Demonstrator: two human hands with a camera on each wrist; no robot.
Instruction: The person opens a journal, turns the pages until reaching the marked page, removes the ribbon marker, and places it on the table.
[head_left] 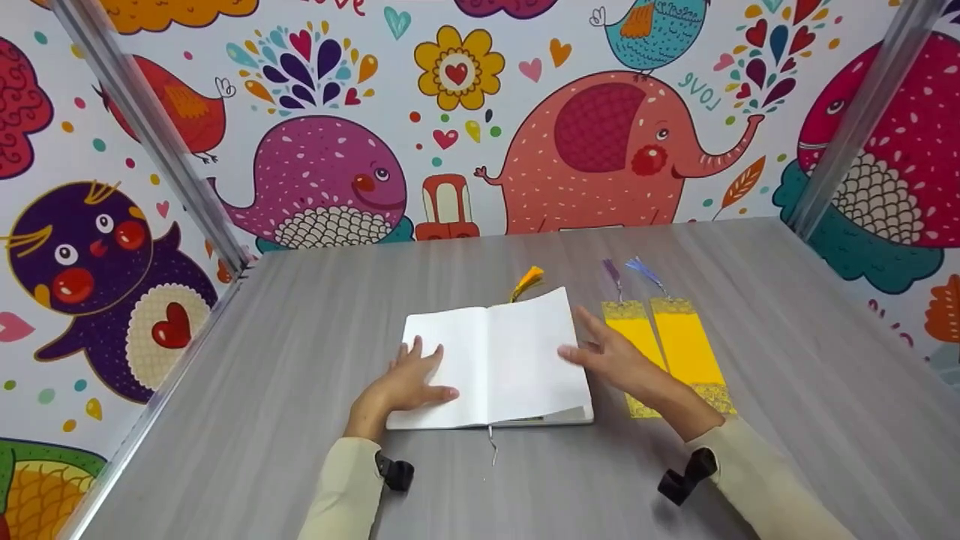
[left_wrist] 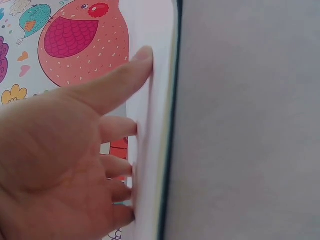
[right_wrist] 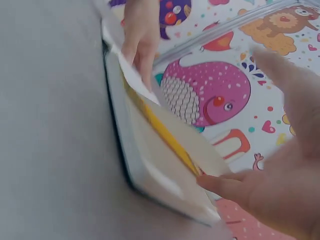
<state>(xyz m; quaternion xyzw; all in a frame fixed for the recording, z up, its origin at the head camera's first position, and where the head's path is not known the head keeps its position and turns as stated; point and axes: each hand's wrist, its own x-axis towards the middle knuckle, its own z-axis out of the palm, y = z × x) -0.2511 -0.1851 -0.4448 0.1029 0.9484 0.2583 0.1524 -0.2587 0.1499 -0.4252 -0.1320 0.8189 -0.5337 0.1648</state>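
Head view, left hand [head_left: 409,381] on notebook [head_left: 521,360], right hand [head_left: 621,364] at edge

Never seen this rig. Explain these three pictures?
No robot: a person's bare left hand and right hand. The wide picture is from a head-worn camera; the close-ups are from the black wrist cameras. On the grey table lies an open notebook, two yellow bookmarks to its right. An orange tassel pokes past its top; the right wrist view shows a yellow strip inside. The left hand rests on the left page; the right is at the right page's edge. Neither clearly grips anything.
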